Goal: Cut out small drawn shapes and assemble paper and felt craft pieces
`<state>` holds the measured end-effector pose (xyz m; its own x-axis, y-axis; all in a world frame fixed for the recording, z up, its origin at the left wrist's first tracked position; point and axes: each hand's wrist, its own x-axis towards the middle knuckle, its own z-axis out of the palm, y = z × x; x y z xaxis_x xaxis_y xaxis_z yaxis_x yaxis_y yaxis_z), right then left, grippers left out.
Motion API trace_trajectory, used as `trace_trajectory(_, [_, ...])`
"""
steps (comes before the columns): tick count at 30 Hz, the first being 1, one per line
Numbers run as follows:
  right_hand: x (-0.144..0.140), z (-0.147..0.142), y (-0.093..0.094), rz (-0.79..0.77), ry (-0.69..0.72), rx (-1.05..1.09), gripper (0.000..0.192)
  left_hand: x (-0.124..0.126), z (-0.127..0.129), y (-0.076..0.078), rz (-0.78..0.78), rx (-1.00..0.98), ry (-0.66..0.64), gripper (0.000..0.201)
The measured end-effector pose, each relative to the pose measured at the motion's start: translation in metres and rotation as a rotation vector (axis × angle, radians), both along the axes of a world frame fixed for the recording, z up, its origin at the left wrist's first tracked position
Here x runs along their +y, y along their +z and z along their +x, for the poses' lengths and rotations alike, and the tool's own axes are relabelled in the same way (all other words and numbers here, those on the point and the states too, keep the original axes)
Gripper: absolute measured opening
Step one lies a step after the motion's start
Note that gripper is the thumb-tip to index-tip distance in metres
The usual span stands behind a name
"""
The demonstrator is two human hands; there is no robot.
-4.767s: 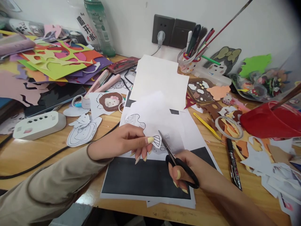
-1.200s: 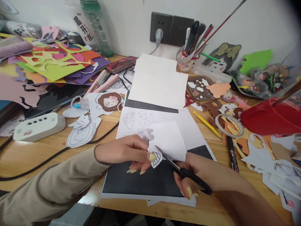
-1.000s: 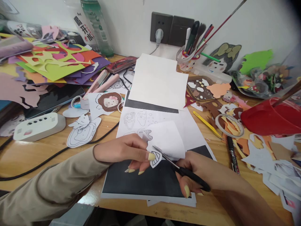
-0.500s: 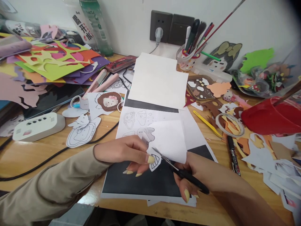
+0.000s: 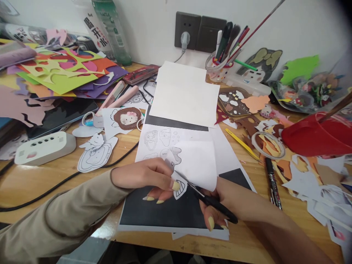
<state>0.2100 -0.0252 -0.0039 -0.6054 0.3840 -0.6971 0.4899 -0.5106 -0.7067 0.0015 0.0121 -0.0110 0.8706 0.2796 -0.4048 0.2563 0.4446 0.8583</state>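
Note:
My left hand (image 5: 150, 178) pinches a white paper sheet (image 5: 198, 165) printed with line drawings, thumb on a small striped shape at its lower edge. My right hand (image 5: 222, 200) grips black-handled scissors (image 5: 205, 198); the blades point up-left into the paper beside the striped shape, right next to my left thumb. Under both hands lies a printed page with a large black block (image 5: 162, 212) and small outlined figures.
On the wooden desk (image 5: 41, 176) are blank white sheets (image 5: 184, 95), a pile of coloured paper (image 5: 60, 69), a Hello Kitty cut-out (image 5: 128, 118), a white power strip (image 5: 41, 146), a pen cup (image 5: 218, 69), a tape roll (image 5: 268, 145), a black marker (image 5: 272, 183), a red bowl (image 5: 316, 137).
The scissors have worked further left along the striped shape's edge, and the paper has turned and dropped a little. Both hands sit slightly lower than 4.8 s ago.

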Motion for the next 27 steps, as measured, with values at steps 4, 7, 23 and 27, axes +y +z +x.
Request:
trace_trajectory(4, [-0.001, 0.0, -0.004, -0.017, -0.009, 0.035, 0.009, 0.001, 0.001, 0.0, -0.013, -0.008, -0.029, 0.031])
trace_trajectory(7, [-0.001, 0.002, -0.007, -0.009, 0.028, -0.012, 0.013, 0.001, 0.001, 0.001, -0.016, 0.008, -0.016, 0.031])
trace_trajectory(23, [0.008, 0.014, 0.003, 0.52, -0.51, 0.061, 0.037, -0.007, 0.006, -0.003, 0.336, -0.153, -0.074, 0.018])
trace_trajectory(27, [0.009, 0.013, 0.002, 0.509, -0.681, 0.097, 0.036, -0.008, 0.005, -0.003, 0.289, -0.169, -0.067, 0.018])
